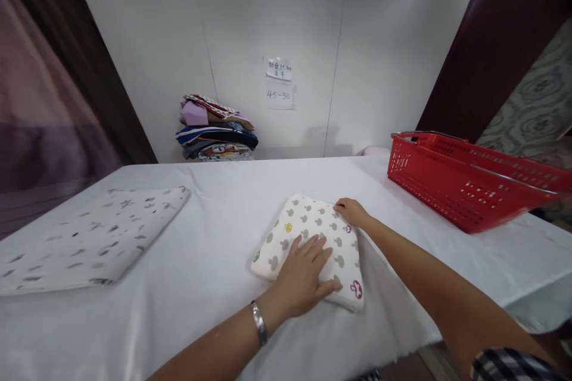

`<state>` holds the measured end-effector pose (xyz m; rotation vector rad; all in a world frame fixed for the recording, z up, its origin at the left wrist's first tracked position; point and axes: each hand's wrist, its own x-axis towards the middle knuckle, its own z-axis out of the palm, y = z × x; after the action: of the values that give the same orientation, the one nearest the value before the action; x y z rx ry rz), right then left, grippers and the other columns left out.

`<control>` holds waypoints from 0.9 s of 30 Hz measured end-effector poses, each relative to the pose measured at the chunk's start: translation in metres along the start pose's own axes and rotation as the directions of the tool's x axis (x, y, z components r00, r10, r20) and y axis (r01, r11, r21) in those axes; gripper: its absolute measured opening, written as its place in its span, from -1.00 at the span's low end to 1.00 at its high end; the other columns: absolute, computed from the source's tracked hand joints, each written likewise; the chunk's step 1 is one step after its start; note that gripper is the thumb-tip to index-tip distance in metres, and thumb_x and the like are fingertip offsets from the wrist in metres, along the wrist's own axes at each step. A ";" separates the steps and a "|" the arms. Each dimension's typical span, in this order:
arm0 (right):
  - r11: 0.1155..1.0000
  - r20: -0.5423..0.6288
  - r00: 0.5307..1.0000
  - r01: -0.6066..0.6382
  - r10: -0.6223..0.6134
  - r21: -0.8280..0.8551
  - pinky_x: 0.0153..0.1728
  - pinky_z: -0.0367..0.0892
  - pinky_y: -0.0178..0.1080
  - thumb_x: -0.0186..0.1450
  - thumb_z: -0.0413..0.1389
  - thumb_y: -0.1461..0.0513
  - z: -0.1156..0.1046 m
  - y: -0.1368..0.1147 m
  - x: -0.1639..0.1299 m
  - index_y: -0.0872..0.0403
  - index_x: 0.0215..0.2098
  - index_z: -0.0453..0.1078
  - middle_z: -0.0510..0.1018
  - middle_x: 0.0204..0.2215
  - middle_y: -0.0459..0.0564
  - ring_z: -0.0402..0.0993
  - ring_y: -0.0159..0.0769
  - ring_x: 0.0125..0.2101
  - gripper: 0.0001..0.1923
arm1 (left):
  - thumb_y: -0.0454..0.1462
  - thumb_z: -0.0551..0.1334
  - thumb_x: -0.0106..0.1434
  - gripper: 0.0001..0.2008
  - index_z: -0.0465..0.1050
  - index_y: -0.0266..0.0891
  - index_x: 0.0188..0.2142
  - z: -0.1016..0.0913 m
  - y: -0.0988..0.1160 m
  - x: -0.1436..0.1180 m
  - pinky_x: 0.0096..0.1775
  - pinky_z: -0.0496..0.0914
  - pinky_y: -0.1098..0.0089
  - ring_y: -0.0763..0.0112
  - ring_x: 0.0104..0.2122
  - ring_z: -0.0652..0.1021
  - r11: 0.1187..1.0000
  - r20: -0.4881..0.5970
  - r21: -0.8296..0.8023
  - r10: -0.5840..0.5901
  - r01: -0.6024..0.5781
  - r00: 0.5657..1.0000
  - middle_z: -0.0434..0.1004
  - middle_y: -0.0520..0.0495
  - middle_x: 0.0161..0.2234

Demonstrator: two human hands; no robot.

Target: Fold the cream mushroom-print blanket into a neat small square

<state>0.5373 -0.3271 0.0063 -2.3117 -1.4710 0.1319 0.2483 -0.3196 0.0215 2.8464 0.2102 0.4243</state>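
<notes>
A folded white cloth [313, 217] printed with grey mushrooms, plus a few yellow, green, purple and red ones, lies on the white-covered table. My left hand [304, 274] rests flat on its near part, fingers spread. At the cloth's far right corner, the fingers of my right hand [353, 213] are curled over the edge and grip it; their tips are partly hidden. A silver bracelet [260, 322] circles my left wrist.
On the left lies a flat white cloth [96, 238] with dark, leaf-like marks. A red plastic basket [440, 181] with metal handles stands on the right. Folded fabrics [217, 134] are stacked at the back near the wall, left of paper notes [280, 96].
</notes>
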 end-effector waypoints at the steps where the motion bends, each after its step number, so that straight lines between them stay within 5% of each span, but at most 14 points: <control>1: 1.000 -0.006 1.000 -0.005 0.005 -0.003 -0.29 0.17 -0.33 0.25 0.01 0.18 0.000 -0.001 0.001 0.07 -0.33 0.47 0.55 -0.31 -0.01 0.40 -0.30 -0.29 -0.79 | 0.15 -0.09 0.23 -0.35 0.09 -0.10 0.19 0.003 0.006 0.005 0.21 -0.14 0.00 0.17 0.24 0.04 0.999 0.011 -0.010 0.033 -0.032 0.999 0.03 -0.09 0.26; 9: 0.998 -0.038 0.998 -0.038 0.040 0.057 -0.34 0.16 -0.36 0.24 0.01 0.18 0.005 0.004 0.005 0.07 -0.38 0.45 0.54 -0.38 -0.05 0.40 -0.33 -0.34 -0.80 | 0.17 -0.14 0.22 -0.30 0.02 -0.12 0.23 0.033 0.021 0.019 0.20 -0.09 0.01 0.15 0.25 0.02 0.995 0.074 0.017 0.096 -0.098 0.993 0.06 -0.09 0.24; 27: 0.963 -0.097 0.983 -0.131 0.157 0.234 -0.38 0.24 -0.34 0.24 -0.02 0.12 0.008 0.021 0.001 0.10 -0.41 0.47 0.55 -0.46 -0.05 0.43 -0.30 -0.39 -0.71 | 0.17 -0.15 0.22 -0.31 0.03 -0.11 0.22 0.030 0.020 0.018 0.20 -0.10 0.02 0.16 0.24 0.04 0.996 0.086 -0.004 0.092 -0.092 0.992 0.05 -0.09 0.25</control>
<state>0.5533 -0.3316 -0.0090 -2.1991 -1.1663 0.1938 0.2765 -0.3424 0.0036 2.8747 0.0634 0.3187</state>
